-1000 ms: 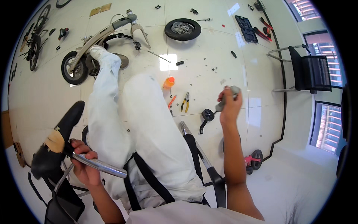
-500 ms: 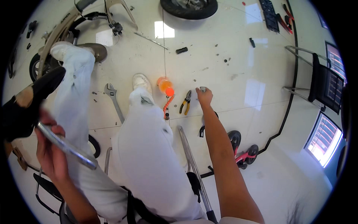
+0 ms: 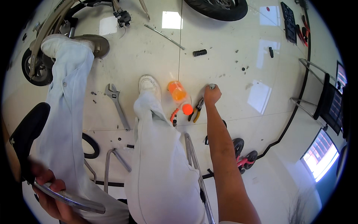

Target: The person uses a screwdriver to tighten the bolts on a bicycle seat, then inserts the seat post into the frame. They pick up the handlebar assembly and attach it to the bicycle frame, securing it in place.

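Observation:
My left hand [image 3: 52, 190] is wrapped round a shiny bent metal tube [image 3: 84, 203], at the lower left. A black saddle-shaped part [image 3: 31, 128] joins the tube's upper end; the joint is partly hidden by my fingers. Over the floor to the right, my right hand [image 3: 212, 95] is closed in a fist around a small grey cylindrical piece [image 3: 212, 86], of which only the end shows. Just left of that fist lie pliers with yellow and black handles [image 3: 197, 114]. A clear bottle of orange liquid with an orange cap [image 3: 187, 109] stands further left, beside an orange beaded strip [image 3: 174, 115].
An adjustable wrench [image 3: 118, 106] lies left of my forward shoe. Ahead are a metal rod [image 3: 164, 36], a black ribbed grip [image 3: 200, 53] and a tire [image 3: 220, 8]. A beige bike frame [image 3: 44, 35] fills the upper left. A black chair [image 3: 328, 99] stands at right.
The whole view has shifted, moving floor things rightward. My left hand and the tube sit lower. My right hand has turned, its fingers now curled tighter round the grey piece.

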